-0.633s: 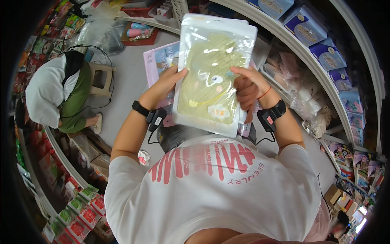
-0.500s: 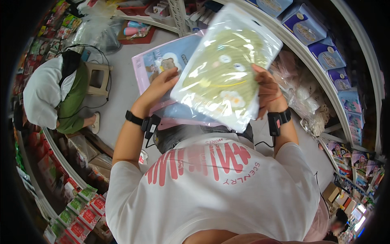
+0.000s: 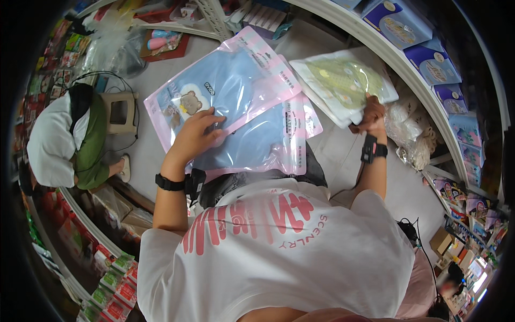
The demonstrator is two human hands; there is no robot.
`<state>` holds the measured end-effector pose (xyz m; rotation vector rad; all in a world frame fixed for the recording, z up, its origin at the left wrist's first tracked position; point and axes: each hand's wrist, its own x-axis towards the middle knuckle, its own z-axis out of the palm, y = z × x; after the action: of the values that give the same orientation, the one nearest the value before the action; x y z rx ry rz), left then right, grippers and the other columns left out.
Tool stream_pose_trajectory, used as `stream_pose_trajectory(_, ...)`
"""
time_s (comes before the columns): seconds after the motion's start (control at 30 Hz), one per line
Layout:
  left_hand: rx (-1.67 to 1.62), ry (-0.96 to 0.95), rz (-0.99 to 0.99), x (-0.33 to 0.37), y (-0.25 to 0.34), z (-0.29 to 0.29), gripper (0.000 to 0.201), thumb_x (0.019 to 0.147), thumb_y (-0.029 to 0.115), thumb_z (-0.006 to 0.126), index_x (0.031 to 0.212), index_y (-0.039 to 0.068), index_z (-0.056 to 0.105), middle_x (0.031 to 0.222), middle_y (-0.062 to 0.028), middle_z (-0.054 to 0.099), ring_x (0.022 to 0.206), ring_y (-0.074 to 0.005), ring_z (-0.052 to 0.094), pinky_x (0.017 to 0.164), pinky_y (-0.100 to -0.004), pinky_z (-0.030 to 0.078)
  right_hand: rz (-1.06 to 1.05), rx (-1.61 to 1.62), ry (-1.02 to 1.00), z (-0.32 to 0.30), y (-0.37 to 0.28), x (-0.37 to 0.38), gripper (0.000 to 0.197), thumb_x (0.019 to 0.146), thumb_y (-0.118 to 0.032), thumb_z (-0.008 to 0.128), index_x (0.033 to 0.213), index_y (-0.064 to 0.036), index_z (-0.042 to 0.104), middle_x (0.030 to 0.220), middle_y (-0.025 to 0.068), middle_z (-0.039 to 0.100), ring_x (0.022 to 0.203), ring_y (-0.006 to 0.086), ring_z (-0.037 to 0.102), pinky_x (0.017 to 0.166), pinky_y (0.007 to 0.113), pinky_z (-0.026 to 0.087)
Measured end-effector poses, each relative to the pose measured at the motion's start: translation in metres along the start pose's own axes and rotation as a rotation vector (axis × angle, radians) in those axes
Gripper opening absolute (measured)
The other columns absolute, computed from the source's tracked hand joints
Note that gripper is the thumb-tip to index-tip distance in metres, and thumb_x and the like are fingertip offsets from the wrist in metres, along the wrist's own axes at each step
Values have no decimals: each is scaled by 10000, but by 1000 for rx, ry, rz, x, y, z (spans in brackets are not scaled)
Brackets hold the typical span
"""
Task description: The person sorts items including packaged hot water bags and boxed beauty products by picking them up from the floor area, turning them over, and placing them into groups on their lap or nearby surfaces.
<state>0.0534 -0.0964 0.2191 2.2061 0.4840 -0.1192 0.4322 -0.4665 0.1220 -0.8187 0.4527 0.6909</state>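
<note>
My left hand lies with its fingers spread on a pink-edged plastic package with a blue soft item and a bear patch inside. A second blue package lies partly beneath it, over my lap, and another pink edge peeks out at their right. Off to the right, my right hand is closed on the near edge of a clear-and-white plastic package holding a light green soft item. Several white edges show there, so more than one package may be stacked; I cannot tell how many.
Shelves with blue and purple boxes curve along the right, above plastic-wrapped bundles. At left, a seated person in green trousers is beside a beige stool and a black cable. Red and green packets fill the lower-left shelves.
The green package has moved from in front of me to the right with my right hand. My left hand has come off it onto the blue package, which is now uncovered.
</note>
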Motion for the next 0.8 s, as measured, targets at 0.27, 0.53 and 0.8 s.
stream_pose_trajectory(0.27, -102, -46, -138, -3, 9, -1, 423, 833, 183, 703, 1239, 110, 614, 1432, -167, 418, 1062, -206, 540, 893, -301, 437, -116, -501, -91, 94, 5, 92, 373, 797, -285, 751, 1030, -38, 594, 920, 113, 657, 760, 267, 678, 670, 398, 571)
stream_pose_trajectory(0.53, -145, -26, -238, -11, 1, 6, 413, 854, 175, 684, 1254, 111, 604, 1442, -161, 404, 945, -145, 531, 847, -272, 446, -181, -1000, -331, 112, 14, 163, 477, 768, -403, 783, 1011, -16, 648, 870, 83, 663, 716, 153, 626, 628, 284, 502)
stream_pose_trajectory(0.8, -186, -11, -254, -10, -1, 6, 420, 853, 150, 681, 1263, 115, 598, 1446, -163, 398, 902, -142, 533, 823, -269, 455, -154, -1270, 31, 38, 14, 260, 548, 804, -377, 745, 1149, 25, 604, 1072, 115, 650, 874, 200, 637, 767, 330, 512)
